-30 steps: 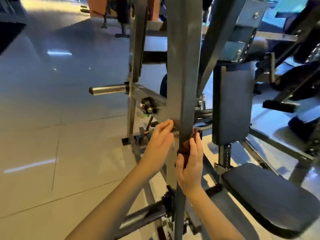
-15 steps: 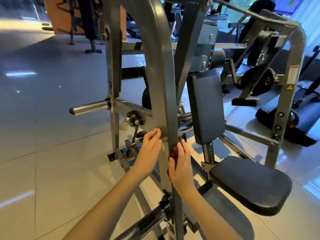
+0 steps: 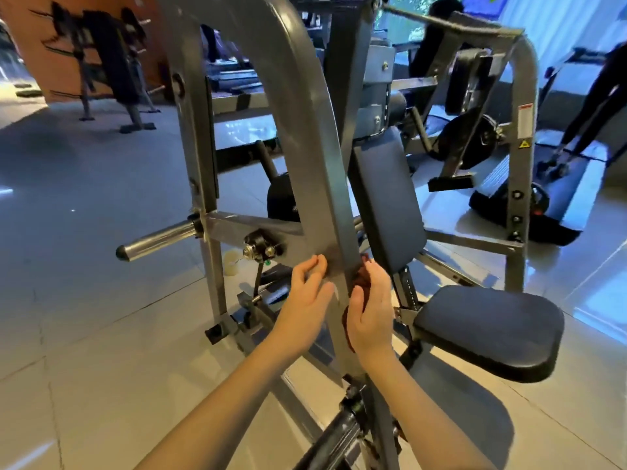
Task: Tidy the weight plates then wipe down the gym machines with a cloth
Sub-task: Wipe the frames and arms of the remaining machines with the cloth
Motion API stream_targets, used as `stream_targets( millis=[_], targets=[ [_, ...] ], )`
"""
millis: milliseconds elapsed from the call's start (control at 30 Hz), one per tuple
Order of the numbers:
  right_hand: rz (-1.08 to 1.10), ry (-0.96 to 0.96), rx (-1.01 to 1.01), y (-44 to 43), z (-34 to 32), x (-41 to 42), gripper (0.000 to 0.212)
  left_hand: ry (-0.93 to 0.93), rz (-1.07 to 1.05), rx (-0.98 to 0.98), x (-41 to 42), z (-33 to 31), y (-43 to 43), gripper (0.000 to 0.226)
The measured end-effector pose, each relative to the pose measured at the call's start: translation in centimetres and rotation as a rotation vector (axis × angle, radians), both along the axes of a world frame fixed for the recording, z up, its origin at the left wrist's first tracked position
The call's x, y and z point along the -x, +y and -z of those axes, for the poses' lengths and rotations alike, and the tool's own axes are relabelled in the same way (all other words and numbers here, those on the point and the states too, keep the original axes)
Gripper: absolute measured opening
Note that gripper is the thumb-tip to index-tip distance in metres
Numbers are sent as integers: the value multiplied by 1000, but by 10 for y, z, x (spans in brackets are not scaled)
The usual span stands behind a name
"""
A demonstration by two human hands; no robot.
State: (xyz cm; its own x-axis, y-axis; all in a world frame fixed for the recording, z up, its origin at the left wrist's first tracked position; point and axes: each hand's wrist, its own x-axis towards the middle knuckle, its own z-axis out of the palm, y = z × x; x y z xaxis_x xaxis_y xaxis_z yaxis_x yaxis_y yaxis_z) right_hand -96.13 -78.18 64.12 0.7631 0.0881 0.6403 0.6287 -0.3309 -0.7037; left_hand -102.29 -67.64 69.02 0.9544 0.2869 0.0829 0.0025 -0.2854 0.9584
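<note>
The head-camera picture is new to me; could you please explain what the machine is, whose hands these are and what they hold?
There is one picture, taken by a camera worn on a person's head and looking down at their own bare hands. In front stands a grey steel gym machine with a dark seat pad, a back pad and a chrome weight peg sticking out to the left. The right hand holds a dark reddish cloth against the machine's upright post. The left hand rests on the post's other side, visibly holding nothing.
</note>
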Motion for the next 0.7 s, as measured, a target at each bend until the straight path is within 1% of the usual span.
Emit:
stream_targets(
  millis=[67,167,200,267,333,367,400,467,533,600,633,700],
  targets=[
    [127,-46,-56,16,-17,-5,44,-15,81,-64,1,0,11,51],
    [297,-43,-108,36,-16,5,46,-36,209,-305,2,-2,37,55],
    [339,-47,-80,38,-8,10,47,-58,225,-377,2,-6,47,56],
    [383,-54,42,37,8,21,49,-144,231,-516,-2,-14,64,58],
    [404,14,141,32,10,28,52,-264,232,-664,-9,-23,77,61],
    [419,15,198,28,5,28,53,-317,222,-712,-14,-25,81,62],
    [433,-23,263,26,-3,27,53,-350,209,-745,-18,-26,84,63],
    [469,-162,384,20,-20,19,48,-389,184,-810,-24,-22,85,67],
    [509,-307,443,23,-28,10,46,-413,160,-855,-26,-16,83,72],
    [501,-428,492,31,-19,7,46,-440,142,-875,-28,-11,82,71],
    [502,-486,548,32,-7,7,47,-456,131,-894,-30,-10,82,70],
    [493,-590,725,25,16,9,51,-471,112,-964,-32,-8,84,69]
  ],
)
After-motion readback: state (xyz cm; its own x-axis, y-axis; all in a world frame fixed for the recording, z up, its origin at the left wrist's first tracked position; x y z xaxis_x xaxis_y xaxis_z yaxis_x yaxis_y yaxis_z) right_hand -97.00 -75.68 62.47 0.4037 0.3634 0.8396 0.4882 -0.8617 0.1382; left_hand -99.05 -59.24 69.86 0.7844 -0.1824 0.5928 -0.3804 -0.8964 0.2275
